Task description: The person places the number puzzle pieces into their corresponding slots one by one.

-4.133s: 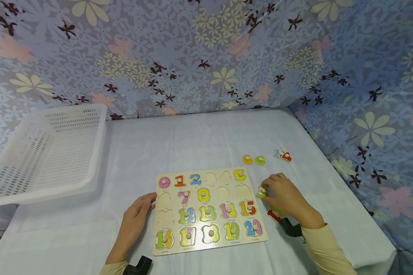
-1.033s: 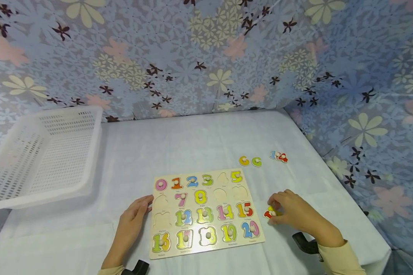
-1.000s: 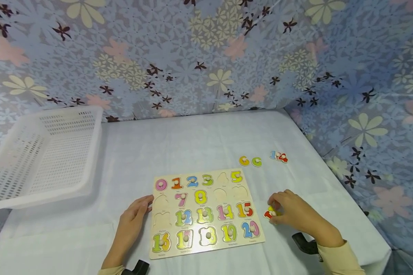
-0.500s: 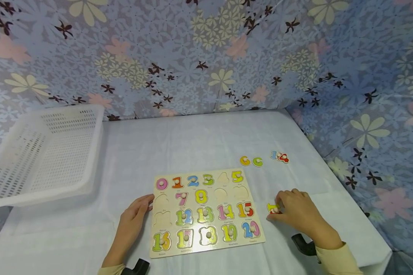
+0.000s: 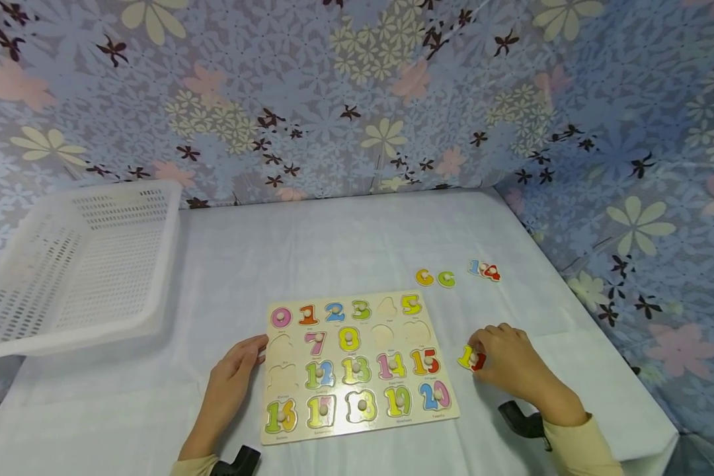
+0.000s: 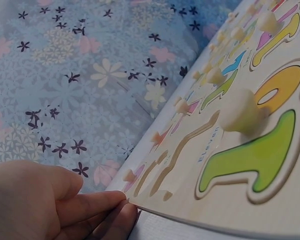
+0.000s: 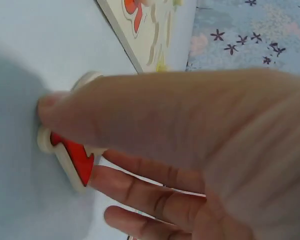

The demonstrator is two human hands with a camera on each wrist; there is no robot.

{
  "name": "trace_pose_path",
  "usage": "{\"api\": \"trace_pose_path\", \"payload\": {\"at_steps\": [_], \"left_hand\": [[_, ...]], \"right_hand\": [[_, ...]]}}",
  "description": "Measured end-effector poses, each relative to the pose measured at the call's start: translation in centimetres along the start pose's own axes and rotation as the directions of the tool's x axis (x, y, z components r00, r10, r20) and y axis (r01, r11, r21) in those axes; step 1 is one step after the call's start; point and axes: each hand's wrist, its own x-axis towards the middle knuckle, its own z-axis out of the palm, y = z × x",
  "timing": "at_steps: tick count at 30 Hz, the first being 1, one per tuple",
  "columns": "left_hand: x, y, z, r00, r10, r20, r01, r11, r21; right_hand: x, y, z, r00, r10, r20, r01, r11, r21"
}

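Observation:
A wooden number puzzle board (image 5: pixel 365 430) lies in front of me, its knobbed number pieces seated in most recesses. At its left edge rests my left hand (image 5: pixel 233 377); in the left wrist view the fingertips (image 6: pixel 117 197) touch the board's rim. To the right of the board, my right hand (image 5: pixel 512 360) pinches a yellow-and-red number 11 puzzle piece (image 5: pixel 467 357). In the right wrist view the thumb lies across the 11 piece (image 7: pixel 77 157) and covers part of it. Bare recesses show in the first three rows, among them the recess after the 3 (image 5: pixel 387 307).
Beyond the board's right corner lie an orange piece (image 5: pixel 424 277), a green piece (image 5: pixel 446 279) and a blue-and-red pair of overlapping pieces (image 5: pixel 491 272). A white perforated basket (image 5: pixel 160 277) stands at the left. Floral cloth (image 5: pixel 309 99) hangs behind the white-covered table (image 5: pixel 309 244).
The green 3 has gone from my right hand into the board's top row. My right hand then moved to the 11 piece and turned it, yellow digit now leftward. My left hand stayed.

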Motion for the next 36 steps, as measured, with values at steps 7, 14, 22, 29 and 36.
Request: {"api": "trace_pose_path", "payload": {"at_steps": [7,14,22,29,36], "left_hand": [[-0.1,0.1,0.0,1.0,-0.021,0.008,0.021,1.0,-0.012],[-0.1,-0.1,-0.4,1.0,-0.006,0.006,0.006,1.0,0.01],[0.0,-0.3,-0.6,1.0,0.017,0.017,-0.017,1.0,0.013],[0.2,-0.3,-0.4,0.999,0.032,0.021,-0.032,0.999,0.004],[0.1,-0.3,-0.4,1.0,0.025,0.014,-0.025,1.0,0.002]], "right_hand": [[2.1,-1.6,-1.0,0.987,-0.119,-0.107,0.12,0.993,0.006],[7.0,-9.7,0.2,0.902,-0.426,-0.067,0.429,0.903,0.029],[10.4,-19.9,2.9,0.721,-0.686,0.099,0.693,0.717,-0.075],[11.1,-23.1,4.5,0.682,-0.714,0.157,0.731,0.667,-0.141],[11.2,-23.4,4.4,0.685,-0.71,0.162,0.728,0.675,-0.119]]}}
